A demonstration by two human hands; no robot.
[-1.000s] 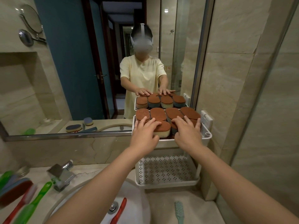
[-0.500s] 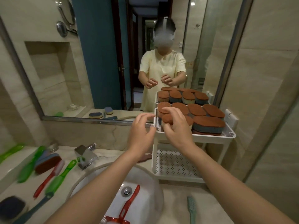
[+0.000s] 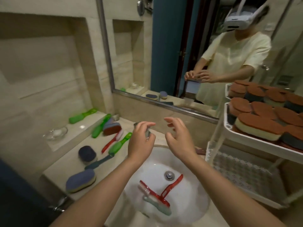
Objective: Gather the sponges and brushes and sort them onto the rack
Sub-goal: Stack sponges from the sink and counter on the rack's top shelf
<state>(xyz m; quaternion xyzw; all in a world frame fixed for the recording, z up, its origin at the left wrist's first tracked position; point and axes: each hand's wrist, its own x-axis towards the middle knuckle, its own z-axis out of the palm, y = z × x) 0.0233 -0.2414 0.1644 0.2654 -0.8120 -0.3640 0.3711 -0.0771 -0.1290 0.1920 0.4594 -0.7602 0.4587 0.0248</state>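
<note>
A white rack [image 3: 227, 126] at 3 o'clock carries brown-topped sponges [image 3: 259, 126] on its upper tier, while the sink [image 3: 188, 202] at 6 o'clock holds two red brushes [image 3: 170, 185] and a pale brush [image 3: 157, 205]. Blue sponges [image 3: 81, 181] and green brushes [image 3: 118, 145] lie on the counter [image 3: 68, 163] at 9 o'clock, well apart from both hands. The left hand [image 3: 141, 141] and right hand [image 3: 178, 138] hover at centre above the sink, fingers loosely bent, gripping nothing.
</note>
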